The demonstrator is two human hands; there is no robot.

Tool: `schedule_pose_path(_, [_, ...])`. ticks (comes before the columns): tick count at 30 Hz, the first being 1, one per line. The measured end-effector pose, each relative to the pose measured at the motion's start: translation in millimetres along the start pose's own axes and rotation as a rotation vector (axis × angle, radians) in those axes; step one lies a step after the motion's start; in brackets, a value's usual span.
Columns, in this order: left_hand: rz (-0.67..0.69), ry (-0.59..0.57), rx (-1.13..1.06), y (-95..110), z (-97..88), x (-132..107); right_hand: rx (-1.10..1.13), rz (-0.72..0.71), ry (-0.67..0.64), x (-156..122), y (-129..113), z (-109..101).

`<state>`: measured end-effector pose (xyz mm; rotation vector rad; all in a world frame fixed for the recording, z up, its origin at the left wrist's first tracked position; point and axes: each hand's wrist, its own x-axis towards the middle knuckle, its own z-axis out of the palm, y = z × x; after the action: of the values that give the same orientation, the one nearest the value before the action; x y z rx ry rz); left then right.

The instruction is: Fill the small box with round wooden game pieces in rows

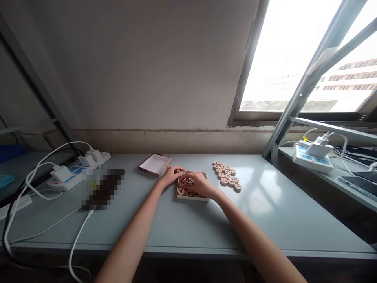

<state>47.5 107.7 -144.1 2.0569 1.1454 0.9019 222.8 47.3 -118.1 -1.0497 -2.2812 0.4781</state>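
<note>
A small shallow box (pixel 193 197) sits at the middle of the grey table, holding several round wooden chess pieces (pixel 181 191) with red and dark marks. My left hand (pixel 171 175) rests at the box's far left corner, fingers curled on the rim. My right hand (pixel 200 182) lies over the box, fingertips pressed down on the pieces inside. What the fingers pinch is too small to make out. To the right of the box, several more pieces (pixel 227 176) lie on the table in neat rows.
The box lid (pixel 155 164) lies upturned to the far left of the box. A power strip (pixel 75 169) with chargers and white cables sits at the left, beside a blurred dark object (pixel 103 188). A second strip (pixel 312 155) and a phone (pixel 357 184) lie on the right-hand table.
</note>
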Motion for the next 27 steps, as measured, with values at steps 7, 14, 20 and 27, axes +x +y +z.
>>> schedule_pose_path(7, [-0.058, -0.02, -0.04, 0.2, 0.5, -0.6, -0.097, 0.242, 0.383, 0.6, 35.8, -25.3])
schedule_pose_path(14, [-0.107, -0.075, -0.148, 6.3, -0.6, -2.5, -0.583, 0.412, 0.374, -12.0, 67.6, -33.4])
schedule_pose_path(20, [-0.106, -0.077, -0.178, 3.3, -0.3, -2.8, -0.708, 0.383, 0.289, -17.6, 69.6, -30.7])
schedule_pose_path(27, [-0.097, -0.032, -0.137, -0.1, -2.5, -2.2, -0.464, 0.365, 0.309, -14.7, 50.0, -35.8])
